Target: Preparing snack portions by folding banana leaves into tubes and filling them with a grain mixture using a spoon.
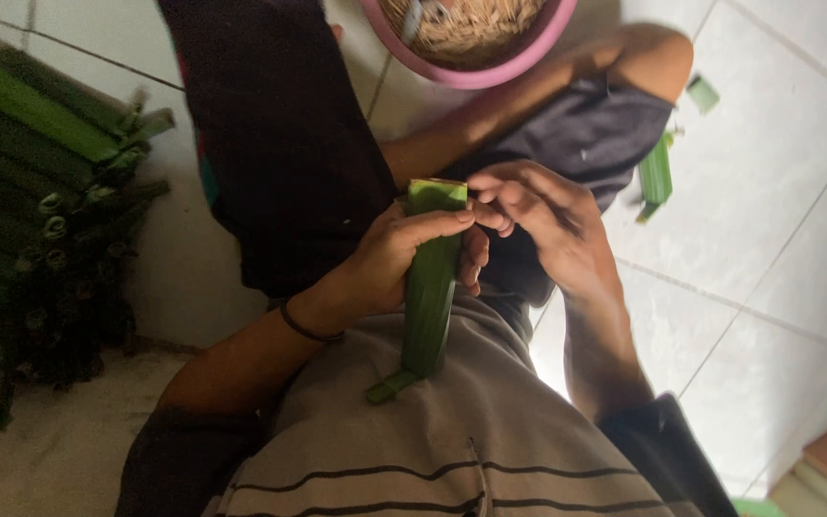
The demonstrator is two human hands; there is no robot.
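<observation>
Both hands [461,239] grip rolled green leaf tube [430,287] upright between them.

The person wears a grey shirt [433,431] with thin dark stripes that run across the chest. The sleeves [667,450] of this shirt are darker, almost black, and short, so both forearms are bare. On the left wrist there is a thin black band [306,328], like a cord or a hair tie. The legs are covered by dark shorts [586,134], and one bare knee [658,57] shows past their edge. The left hand [404,254] and the right hand [538,215] are bare, with no gloves and no rings on the fingers [433,225].
</observation>
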